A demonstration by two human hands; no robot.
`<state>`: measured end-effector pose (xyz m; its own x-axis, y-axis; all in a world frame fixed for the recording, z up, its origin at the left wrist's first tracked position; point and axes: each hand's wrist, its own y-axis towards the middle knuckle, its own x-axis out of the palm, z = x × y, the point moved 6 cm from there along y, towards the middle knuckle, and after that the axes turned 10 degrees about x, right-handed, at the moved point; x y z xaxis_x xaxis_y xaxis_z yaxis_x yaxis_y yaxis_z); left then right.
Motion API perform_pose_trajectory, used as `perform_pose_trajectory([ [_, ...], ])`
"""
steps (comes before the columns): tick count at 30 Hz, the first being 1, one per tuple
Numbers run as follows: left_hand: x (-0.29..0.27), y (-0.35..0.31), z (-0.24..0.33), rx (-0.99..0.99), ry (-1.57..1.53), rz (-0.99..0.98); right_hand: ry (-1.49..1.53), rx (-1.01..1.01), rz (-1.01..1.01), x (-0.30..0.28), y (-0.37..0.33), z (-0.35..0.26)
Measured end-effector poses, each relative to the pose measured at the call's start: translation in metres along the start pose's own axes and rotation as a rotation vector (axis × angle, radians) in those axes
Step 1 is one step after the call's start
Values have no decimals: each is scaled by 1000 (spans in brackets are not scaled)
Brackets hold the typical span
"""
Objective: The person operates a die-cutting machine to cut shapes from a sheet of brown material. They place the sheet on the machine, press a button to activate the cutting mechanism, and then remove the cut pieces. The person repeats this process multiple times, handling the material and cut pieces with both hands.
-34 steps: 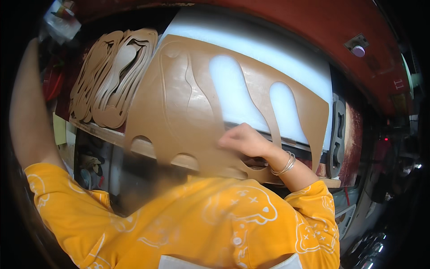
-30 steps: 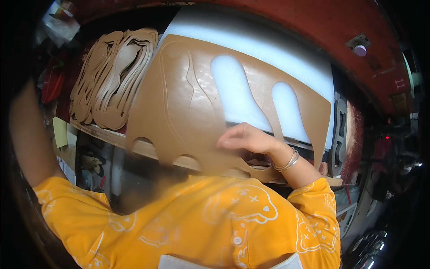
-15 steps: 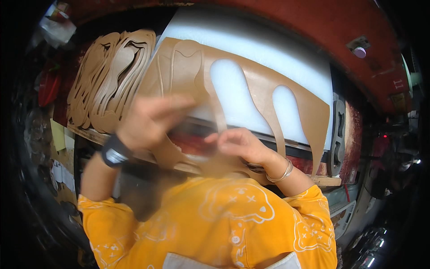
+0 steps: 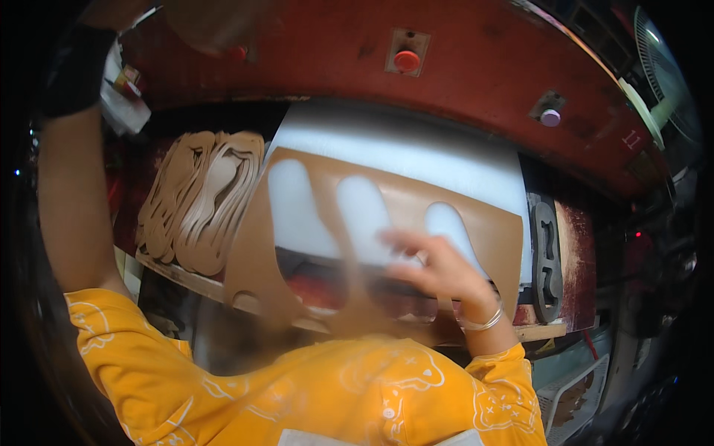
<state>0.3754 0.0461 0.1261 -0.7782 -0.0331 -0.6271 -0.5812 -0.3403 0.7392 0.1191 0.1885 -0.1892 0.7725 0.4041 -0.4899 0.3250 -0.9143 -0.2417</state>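
Observation:
A tan sheet (image 4: 476, 214) of leather-like material with three long sole-shaped holes lies over a white board (image 4: 372, 130) and hangs toward me past the board's near edge. My right hand (image 4: 439, 269) is over the sheet by its right-hand hole. Its fingers are apart, somewhat blurred, and nothing shows in them. My left arm reaches up along the left side, a black band on its wrist. Only part of my left hand (image 4: 115, 10) shows at the top edge, its fingers hidden. Beside it is a blurred brownish shape (image 4: 212, 24); whether the hand holds it is unclear.
Stacked tan sole-shaped pieces (image 4: 201, 204) lie left of the sheet. A grey sole-shaped die (image 4: 547, 260) stands to the right. Across the back runs a red machine beam (image 4: 327, 56) with a red button (image 4: 407, 61) and a pale purple one (image 4: 550, 117). A fan (image 4: 654, 56) is far right.
My left hand has swung from the sheet up to the top left. The cut pieces at the sheet's left part are gone, leaving a hole. My right hand has moved right; the view has tilted up.

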Motion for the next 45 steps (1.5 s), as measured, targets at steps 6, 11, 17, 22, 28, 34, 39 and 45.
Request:
perform_pose_trajectory([
  [6, 128, -16, -5, -31, -627, -176, -108, -313, 885, -91, -28, -5],
  [11, 191, -47, -7, -70, -806, 43, 12, -97, 592, -101, -60, 27],
  [17, 266, -110, -22, -226, -836, -69, -115, -25, 682, -112, -95, 63],
  [22, 309, -152, -31, -247, -369, -384, -207, 125, 644, -92, -74, 103],
  [28, 320, -133, -5, -17, -38, -736, -374, 4, 456, -82, -66, 85],
  [34, 277, -77, 66, 630, 76, -276, 331, 44, 421, -109, -66, 65],
  [39, 269, -69, 96, 869, 119, -216, 1093, -237, -123, -58, -32, 36],
  [45, 283, -91, 65, -221, -1225, 394, 889, -368, 464, -77, -44, 16],
])
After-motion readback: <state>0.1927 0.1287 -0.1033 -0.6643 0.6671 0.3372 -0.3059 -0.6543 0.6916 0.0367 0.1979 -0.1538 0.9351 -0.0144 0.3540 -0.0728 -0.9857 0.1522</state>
